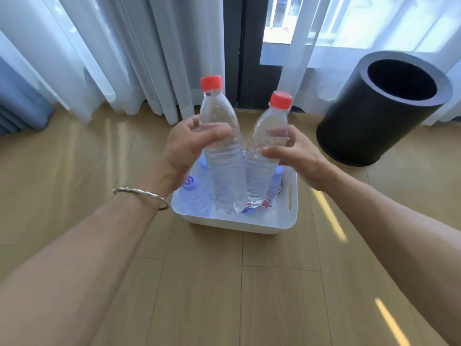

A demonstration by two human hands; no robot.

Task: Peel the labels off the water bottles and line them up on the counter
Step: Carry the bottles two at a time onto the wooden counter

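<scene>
Two clear water bottles with red caps and no labels are held up over a white bin [232,222] on the floor. My left hand [184,148] grips the left bottle [224,156] around its upper body. My right hand [294,153] grips the right bottle [262,161], which tilts slightly left. Inside the bin lie more bottles with blue caps and labels [197,188], partly hidden behind the held ones.
A black round trash can [374,113] stands at the right, near the window. White curtains [124,51] hang along the back, with a dark door frame [247,46] between them. The floor is light wood planks [224,283]. A silver bracelet [142,193] is on my left wrist.
</scene>
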